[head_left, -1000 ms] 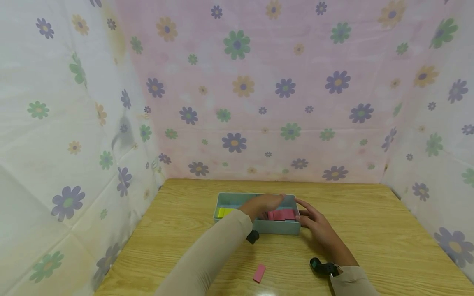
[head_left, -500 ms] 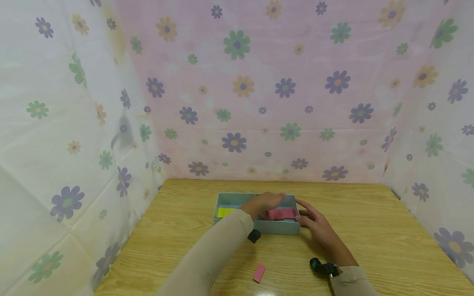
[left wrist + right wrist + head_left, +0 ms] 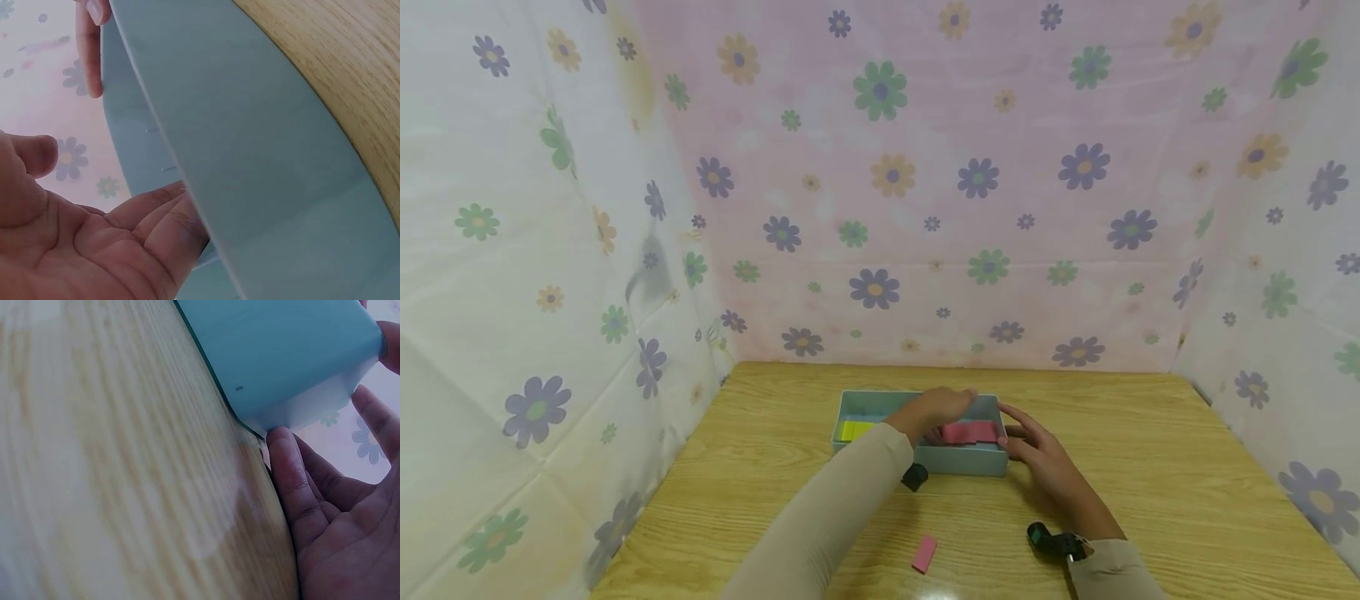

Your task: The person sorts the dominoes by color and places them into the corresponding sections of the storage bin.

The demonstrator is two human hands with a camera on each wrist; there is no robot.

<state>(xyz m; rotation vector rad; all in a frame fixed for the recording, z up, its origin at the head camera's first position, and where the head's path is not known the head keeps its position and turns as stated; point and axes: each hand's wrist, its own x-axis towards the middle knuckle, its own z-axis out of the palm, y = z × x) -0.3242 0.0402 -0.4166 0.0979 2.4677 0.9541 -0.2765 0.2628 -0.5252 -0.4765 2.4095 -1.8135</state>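
Observation:
A pale blue-green divided box [image 3: 964, 462] stands on the table. My left hand [image 3: 936, 410] reaches into its right compartment, the fingers fairly straight beside pink flat rectangular pieces [image 3: 976, 432]. In the left wrist view, those fingers [image 3: 164, 222] dip behind the box wall and their tips are hidden; the thumb stands apart. My right hand [image 3: 1051, 468] holds the box's right end, thumb at the front corner and a finger at the back corner. Its lower fingers [image 3: 289, 465] touch the end wall near the table in the right wrist view.
Yellow flat pieces [image 3: 854, 431] lie in the left compartment, partly behind my left sleeve [image 3: 835, 508]. A single pink rectangular piece [image 3: 924, 554] lies on the wooden table [image 3: 760, 417] in front of the box. Flowered cloth [image 3: 940, 125] walls the table at the back and sides.
My left hand shifts slightly inside the right compartment, and the pink pieces there look a little more evenly lined up. My right hand and the box stay put.

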